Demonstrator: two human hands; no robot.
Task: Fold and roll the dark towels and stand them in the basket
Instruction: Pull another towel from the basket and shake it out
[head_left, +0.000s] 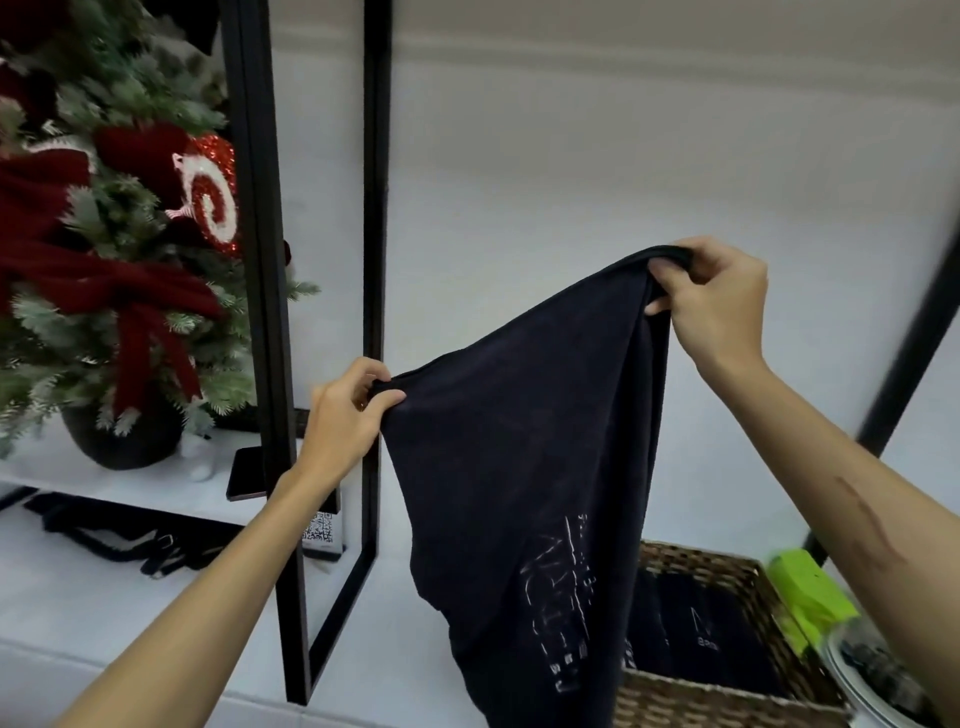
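Note:
A dark navy towel (519, 467) with white lettering hangs in the air in front of me. My left hand (345, 415) pinches its lower left corner. My right hand (711, 301) grips the upper right corner, held higher. The cloth drapes down over the left part of a woven wicker basket (727, 699) at the lower right. Inside the basket, dark towels (696, 634) with white print are visible. Another dark towel (124, 535) lies flat on the white surface at the left.
A black metal frame (374, 260) stands upright behind the towel. A decorated Christmas tree in a dark pot (124, 436) fills the left. A green object (805, 592) and a round dish (872, 675) sit right of the basket. A dark phone (247, 473) lies by the frame.

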